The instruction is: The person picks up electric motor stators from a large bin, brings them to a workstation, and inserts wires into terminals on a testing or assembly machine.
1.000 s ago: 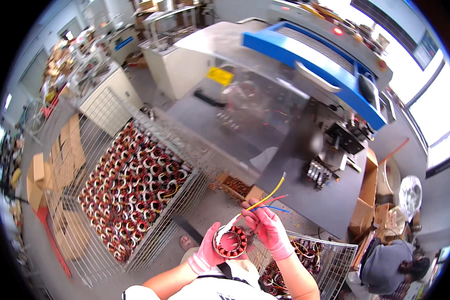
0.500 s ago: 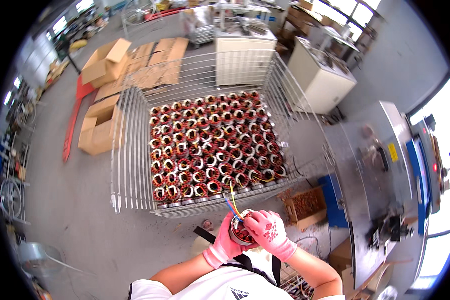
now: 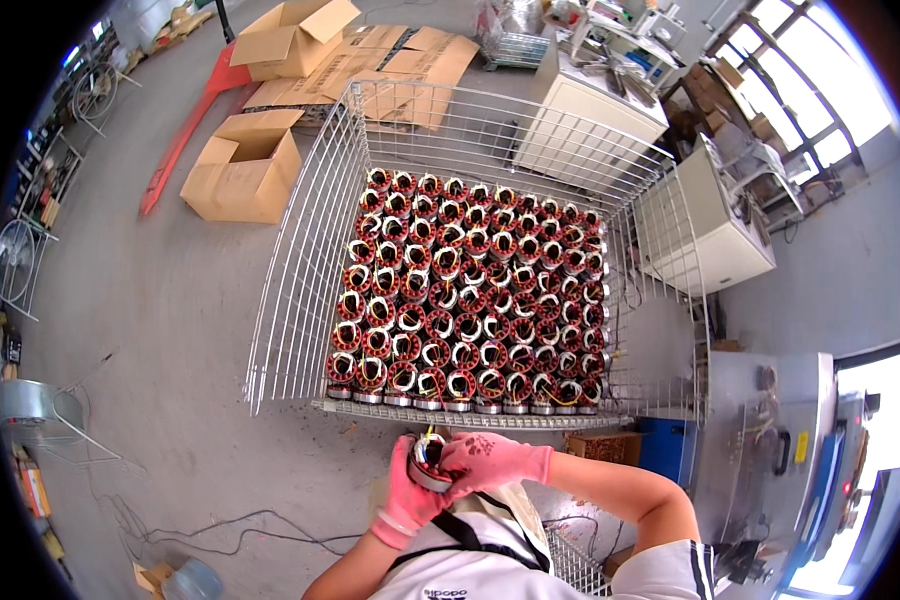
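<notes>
Both of my gloved hands hold one motor stator [image 3: 431,478], a ring with a metal rim and red windings, close to my body. My left hand [image 3: 406,497], in a pink glove, wraps round its left side. From the right, my right hand [image 3: 492,462] presses its fingers on the ring and partly covers it. Pale and yellow lead wires show at the stator's top. Just beyond my hands stands a wire mesh cage [image 3: 292,290], with rows of similar stators [image 3: 460,384] packed inside, their windings facing up.
Open cardboard boxes [image 3: 242,180] and flattened cardboard [image 3: 410,75] lie at the far left near a red pallet jack [image 3: 192,115]. Pale cabinets [image 3: 592,115] stand behind the cage. A metal machine [image 3: 770,440] is on the right. Cables [image 3: 240,540] trail over the floor at lower left.
My view has turned, and the cage now appears more upright. My hands and the stator sit further left in the picture. The coloured wires that stuck up from the stator now show less.
</notes>
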### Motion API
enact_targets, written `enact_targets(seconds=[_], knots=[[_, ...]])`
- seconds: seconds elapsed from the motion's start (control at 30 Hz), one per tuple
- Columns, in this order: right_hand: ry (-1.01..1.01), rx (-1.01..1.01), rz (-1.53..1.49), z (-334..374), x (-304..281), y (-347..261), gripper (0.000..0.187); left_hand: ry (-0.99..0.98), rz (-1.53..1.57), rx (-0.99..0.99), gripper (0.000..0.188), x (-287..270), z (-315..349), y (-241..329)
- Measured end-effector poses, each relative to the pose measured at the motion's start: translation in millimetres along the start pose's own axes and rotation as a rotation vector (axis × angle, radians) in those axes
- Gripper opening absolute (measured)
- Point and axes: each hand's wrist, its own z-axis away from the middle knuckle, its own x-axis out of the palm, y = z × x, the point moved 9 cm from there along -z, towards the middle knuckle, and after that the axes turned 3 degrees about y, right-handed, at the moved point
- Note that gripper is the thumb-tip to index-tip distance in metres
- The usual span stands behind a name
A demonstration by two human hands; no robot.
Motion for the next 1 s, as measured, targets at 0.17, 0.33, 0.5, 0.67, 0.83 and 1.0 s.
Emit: enact_targets(seconds=[0.17,0.33,0.5,0.67,0.83,1.0], knots=[[0.099,0.551,-0.075,-41,4,192,0.037,0.333,-0.409,0.462,0.043,-83,5,77],[0.601,0.781,0.262,-80,-15,410,0.028,0.759,-0.356,0.513,0.039,-206,29,92],[0.644,0.816,0.479,-149,-51,489,0.025,0.748,-0.327,0.612,0.042,-347,48,87],[0.480,0.841,0.526,-177,-47,523,0.026,0.717,-0.248,0.628,0.045,-342,25,80],[0.389,0.850,0.535,-176,-46,528,0.022,0.679,-0.246,0.660,0.047,-309,-1,83],[0.414,0.778,0.561,-183,-41,530,0.014,0.603,-0.248,0.670,0.043,-282,-13,88]])
